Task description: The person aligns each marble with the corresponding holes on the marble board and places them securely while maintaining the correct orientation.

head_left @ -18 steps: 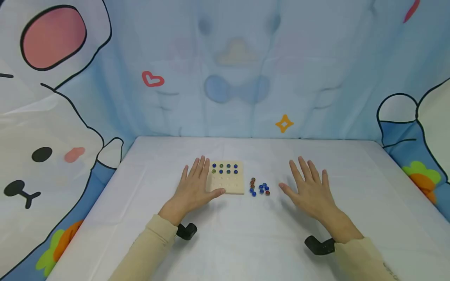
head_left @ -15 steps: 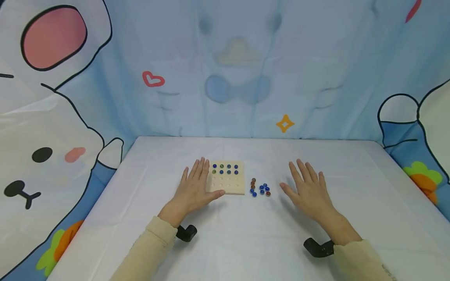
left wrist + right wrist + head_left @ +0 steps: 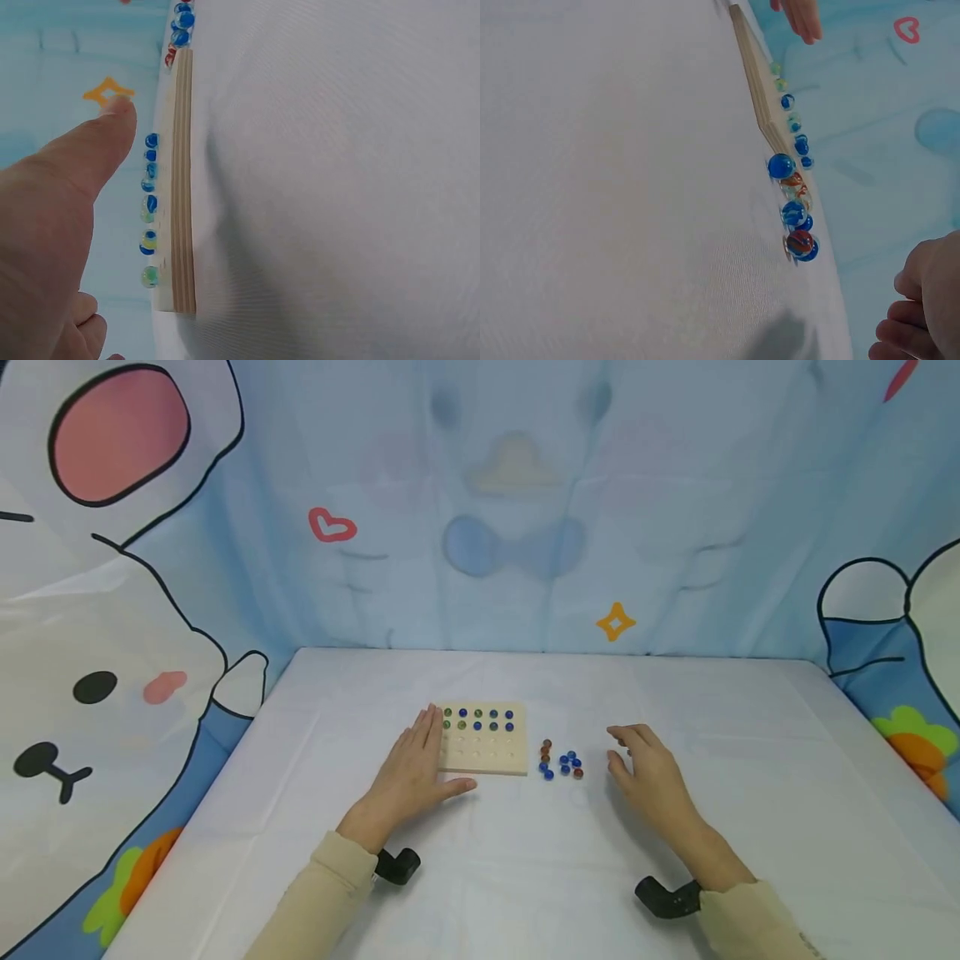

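Observation:
A pale wooden board [image 3: 483,763] with rows of small hollows lies on the white cloth. Glass marbles in blue and green [image 3: 477,726] fill its two far rows; the near rows hold none. My left hand [image 3: 405,785] is at the board's left edge, fingers straight and together, thumb spread near the front corner. To the right of the board lie loose marbles: several blue ones [image 3: 565,770] and a few brownish red ones [image 3: 799,242]. My right hand [image 3: 656,781] hovers to the right of these, fingers loosely bent, holding nothing.
White cloth [image 3: 525,877] covers the table, whose far edge meets a blue cartoon curtain [image 3: 517,602]. A black wrist mount [image 3: 397,865] sits at my left cuff and another black mount [image 3: 667,898] at my right.
My right hand's fingers have bent from their spread pose, and the hand has come slightly lower in view. My left fingers have drawn together, and more of the board's left side now shows.

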The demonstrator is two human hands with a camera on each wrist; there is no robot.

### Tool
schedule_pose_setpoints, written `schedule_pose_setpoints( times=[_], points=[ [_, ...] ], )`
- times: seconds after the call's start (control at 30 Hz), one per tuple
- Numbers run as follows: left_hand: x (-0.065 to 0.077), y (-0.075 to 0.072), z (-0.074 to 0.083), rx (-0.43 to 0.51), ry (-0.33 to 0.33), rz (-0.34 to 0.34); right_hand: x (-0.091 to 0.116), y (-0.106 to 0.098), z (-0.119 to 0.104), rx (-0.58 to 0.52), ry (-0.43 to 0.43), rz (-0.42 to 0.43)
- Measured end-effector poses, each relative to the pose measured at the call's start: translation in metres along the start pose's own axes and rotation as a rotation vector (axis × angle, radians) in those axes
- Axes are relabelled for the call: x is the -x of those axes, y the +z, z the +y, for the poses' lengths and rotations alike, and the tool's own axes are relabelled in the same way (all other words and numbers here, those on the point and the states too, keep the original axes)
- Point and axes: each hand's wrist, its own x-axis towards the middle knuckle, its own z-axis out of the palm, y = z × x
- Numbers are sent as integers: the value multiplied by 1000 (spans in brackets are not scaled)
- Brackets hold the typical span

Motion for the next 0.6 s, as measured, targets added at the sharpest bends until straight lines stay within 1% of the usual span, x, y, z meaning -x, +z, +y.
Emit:
schedule_pose_setpoints(
  times=[0.13, 0.37, 0.47, 0.6],
  points=[
    [1, 5, -5, 49, -34, 2, -1, 7, -4, -35, 31, -25],
    [2, 15, -10, 118, -76, -19, 3, 14, -9, -91, 65, -52],
    [1, 18, -10, 140, -76, -4, 5, 17, -9, -110, 63, -66],
    [-2, 20, -9, 128, -47, 20, 7, 17, -9, -143, 63, -89]
  ],
)
